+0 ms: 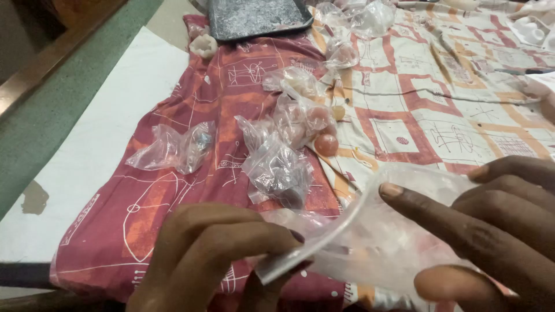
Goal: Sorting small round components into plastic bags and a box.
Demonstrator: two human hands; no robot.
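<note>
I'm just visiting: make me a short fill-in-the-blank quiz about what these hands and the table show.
1. Both hands, left hand and right hand, hold one clear ____ bag.
2. The small filled clear bags lie on a red patterned ____.
3. At the cloth's far edge sits a dark rectangular ____.

Missing words: plastic; cloth; tray

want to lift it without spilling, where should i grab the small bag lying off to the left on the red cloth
Probably by the twisted empty neck of the small bag, coming from its left: the contents bulge at the right end, while the left end tapers flat on the red cloth.
</note>
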